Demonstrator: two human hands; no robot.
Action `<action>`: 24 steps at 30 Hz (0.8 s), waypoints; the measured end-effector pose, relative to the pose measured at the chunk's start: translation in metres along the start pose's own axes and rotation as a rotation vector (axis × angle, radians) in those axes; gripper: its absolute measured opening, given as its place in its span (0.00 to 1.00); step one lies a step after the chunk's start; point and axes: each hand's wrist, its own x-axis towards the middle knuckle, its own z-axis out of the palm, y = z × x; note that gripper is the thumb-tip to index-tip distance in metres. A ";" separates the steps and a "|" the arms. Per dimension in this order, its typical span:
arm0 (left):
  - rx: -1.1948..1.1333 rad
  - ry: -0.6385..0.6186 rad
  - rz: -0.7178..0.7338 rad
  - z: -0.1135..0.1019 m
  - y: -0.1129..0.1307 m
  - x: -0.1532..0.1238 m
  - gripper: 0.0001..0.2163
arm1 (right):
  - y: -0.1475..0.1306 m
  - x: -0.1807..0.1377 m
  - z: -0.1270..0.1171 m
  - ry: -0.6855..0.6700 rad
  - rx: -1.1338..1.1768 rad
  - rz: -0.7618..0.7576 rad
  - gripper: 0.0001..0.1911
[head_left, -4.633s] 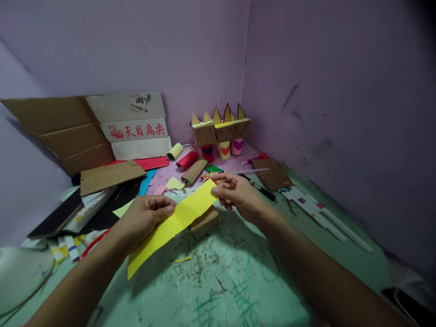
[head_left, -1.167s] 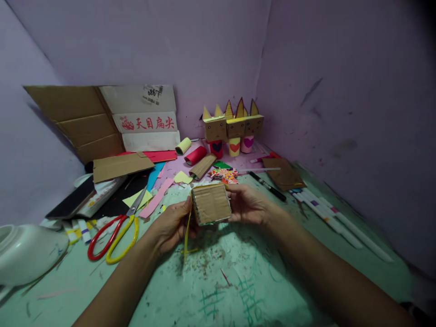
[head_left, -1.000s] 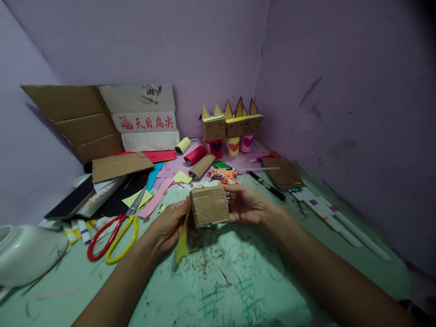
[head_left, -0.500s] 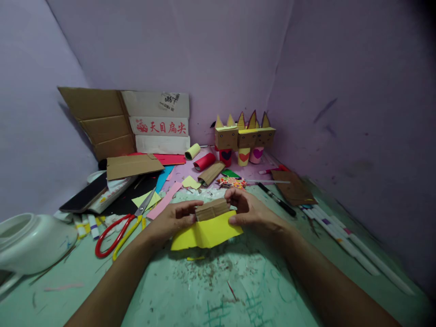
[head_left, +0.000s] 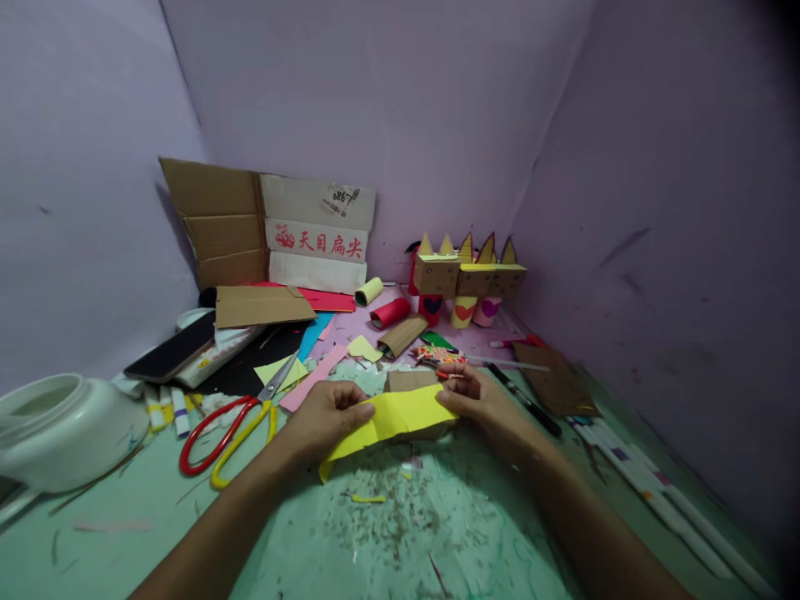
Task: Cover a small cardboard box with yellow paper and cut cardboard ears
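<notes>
Paper strip (head_left: 406,413) before box (head_left: 411,381)

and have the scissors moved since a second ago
No. The scissors lie in the same place beside the white markers, blades across the pale yellow paper; the whole view has shifted instead.
</notes>
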 end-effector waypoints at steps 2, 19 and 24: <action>-0.033 0.041 0.002 0.001 -0.002 0.002 0.12 | -0.001 0.000 0.000 0.016 -0.039 -0.001 0.24; 0.471 0.297 0.244 0.010 0.023 -0.002 0.15 | -0.014 -0.009 0.005 -0.011 0.147 0.123 0.26; 0.545 0.272 0.199 0.020 0.026 -0.002 0.16 | -0.013 -0.009 0.010 0.018 0.198 0.087 0.25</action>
